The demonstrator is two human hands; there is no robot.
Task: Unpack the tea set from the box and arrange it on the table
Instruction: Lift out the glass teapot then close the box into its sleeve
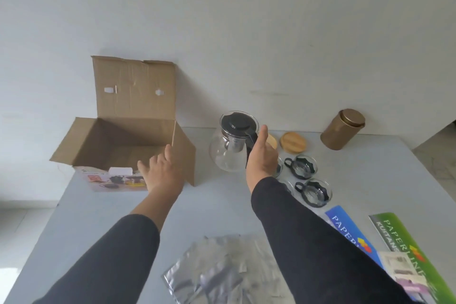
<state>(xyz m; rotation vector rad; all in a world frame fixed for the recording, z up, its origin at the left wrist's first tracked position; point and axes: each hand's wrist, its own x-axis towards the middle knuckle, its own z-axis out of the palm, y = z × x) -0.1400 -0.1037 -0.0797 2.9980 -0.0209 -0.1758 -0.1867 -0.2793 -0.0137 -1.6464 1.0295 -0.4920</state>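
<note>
The open cardboard box (118, 140) stands at the table's back left, its lid flap upright against the wall. My left hand (161, 171) hovers with straight fingers at the box's front right corner, holding nothing. A glass teapot (225, 153) with a black lid stands right of the box. My right hand (261, 155) grips its black handle, thumb pointing up. Two glass cups in black holders (301, 166) (317, 192) sit on the table right of that hand. More cups are partly hidden behind my right wrist.
A round wooden lid (293, 142) and a gold canister (342, 132) stand behind the cups. Silver foil bags (222, 266) lie near the front edge. Blue (349, 229) and green (407, 247) paper pads lie at the front right. The wall runs close behind the table.
</note>
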